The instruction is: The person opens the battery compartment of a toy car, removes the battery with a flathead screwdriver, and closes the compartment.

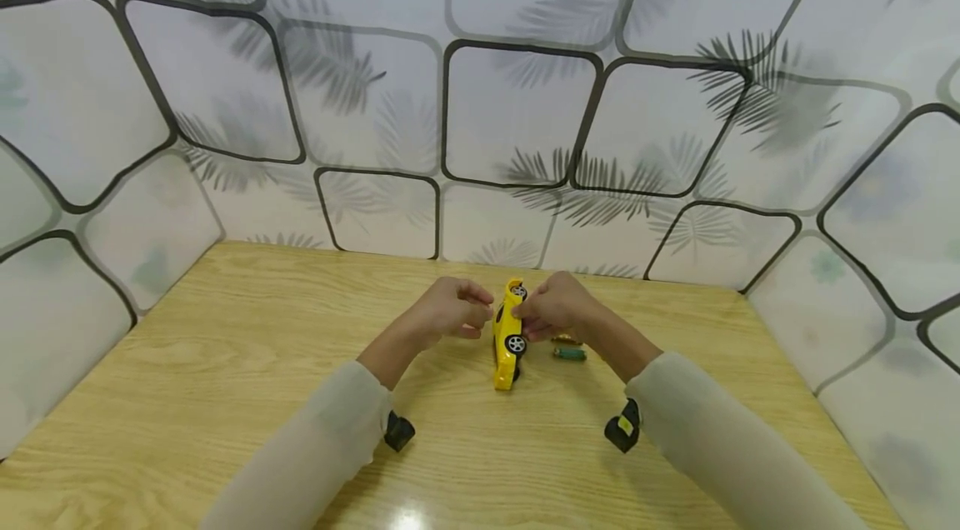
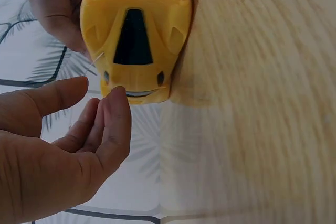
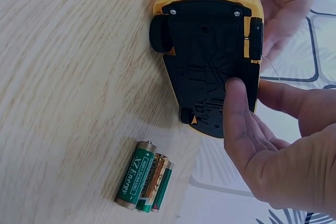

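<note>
A yellow toy car [image 1: 508, 338] stands on its side on the wooden table. My right hand [image 1: 555, 309] grips it, one finger pressed on the black underside [image 3: 205, 61] and the thumb at its upper edge. On the roof side, my left hand [image 2: 68, 150] is close to the car, fingers loosely bent and thumb apart from them. The left index fingertip overlaps the car's end in the left wrist view; whether it touches cannot be told. A thin pale strand [image 2: 94, 63] shows between the car and the left thumb tip.
Beside the right hand several batteries lie together on the table [image 1: 262, 397], among them a green battery [image 3: 135, 174] and a copper-coloured battery [image 3: 157, 177]. Patterned fabric walls [image 1: 517, 113] rise at the table's back and sides.
</note>
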Demonstrator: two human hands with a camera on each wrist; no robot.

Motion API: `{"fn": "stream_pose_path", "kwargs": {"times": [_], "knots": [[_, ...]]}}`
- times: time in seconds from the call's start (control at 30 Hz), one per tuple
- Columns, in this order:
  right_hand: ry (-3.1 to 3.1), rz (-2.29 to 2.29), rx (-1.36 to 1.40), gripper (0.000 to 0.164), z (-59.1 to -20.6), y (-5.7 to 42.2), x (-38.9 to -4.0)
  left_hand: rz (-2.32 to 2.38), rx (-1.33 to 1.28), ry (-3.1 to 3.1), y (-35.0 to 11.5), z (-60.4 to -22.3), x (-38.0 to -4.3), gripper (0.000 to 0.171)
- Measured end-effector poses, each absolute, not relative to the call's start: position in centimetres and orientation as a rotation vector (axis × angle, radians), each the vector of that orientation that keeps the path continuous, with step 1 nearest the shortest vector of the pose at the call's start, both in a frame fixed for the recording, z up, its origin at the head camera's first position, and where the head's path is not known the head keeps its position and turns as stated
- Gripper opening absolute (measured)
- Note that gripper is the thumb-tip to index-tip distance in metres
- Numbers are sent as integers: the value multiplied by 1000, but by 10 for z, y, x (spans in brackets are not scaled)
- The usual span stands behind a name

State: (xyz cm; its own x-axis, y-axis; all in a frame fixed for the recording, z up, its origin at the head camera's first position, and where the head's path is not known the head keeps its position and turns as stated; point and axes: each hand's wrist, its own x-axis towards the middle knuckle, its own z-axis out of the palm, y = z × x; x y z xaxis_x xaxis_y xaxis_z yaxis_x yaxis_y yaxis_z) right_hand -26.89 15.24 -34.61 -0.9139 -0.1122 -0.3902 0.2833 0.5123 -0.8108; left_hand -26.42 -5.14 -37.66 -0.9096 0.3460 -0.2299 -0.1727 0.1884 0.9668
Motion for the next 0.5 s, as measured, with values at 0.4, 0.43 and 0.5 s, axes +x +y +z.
{"fn": "stream_pose_path", "kwargs": {"times": [0.4, 0.43, 0.5], "knots": [[2352, -1386, 148, 18, -347, 154, -270, 1748, -7, 1883, -43, -387, -274, 34], [2349, -1388, 149, 18, -347, 154, -270, 1756, -14, 1870, -43, -388, -274, 35], [2346, -1391, 146, 18, -348, 156, -271, 1775, -28, 1849, -43, -388, -273, 35]]}}
